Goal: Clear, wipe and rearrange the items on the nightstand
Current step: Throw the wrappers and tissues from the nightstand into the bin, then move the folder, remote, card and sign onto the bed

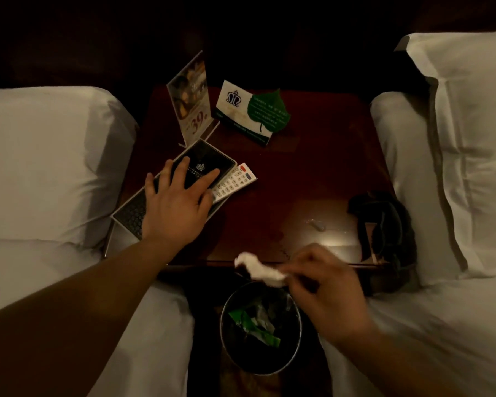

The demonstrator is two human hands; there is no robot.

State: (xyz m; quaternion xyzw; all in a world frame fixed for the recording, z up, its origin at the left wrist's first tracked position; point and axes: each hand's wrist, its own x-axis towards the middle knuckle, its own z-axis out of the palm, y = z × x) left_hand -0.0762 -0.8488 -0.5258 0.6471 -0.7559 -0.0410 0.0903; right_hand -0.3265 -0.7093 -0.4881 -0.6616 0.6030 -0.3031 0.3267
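Head view: the fingers (212, 176) of the left hand (175, 207) lie spread and straight, released, pressing flat on a dark flat box (204, 156) with a pale crown mark on its top. The fingers (301, 267) of the right hand (327, 285) are curled and pinch a crumpled white tissue (259, 267), which hangs over the front edge of the nightstand surface (312, 167), above a round bin (222, 325) on the floor. Green and pale scraps lie in the bin.

The box sits at the left front of the surface, its near end jutting past the edge toward the left bed (40, 167). A white remote (235, 180) lies touching the box's right side. Behind the box stands a tall menu card (191, 101), tilted, printed with a red 39. Just to its right is a white folded card (234, 106) with a crown mark, and a green leaf-shaped card (267, 108) leans against it.

A dark bundle (384, 224), too dim to make out, rests at the right edge of the surface against the right bed (398, 181). A white pillow (470, 124) lies on that bed.
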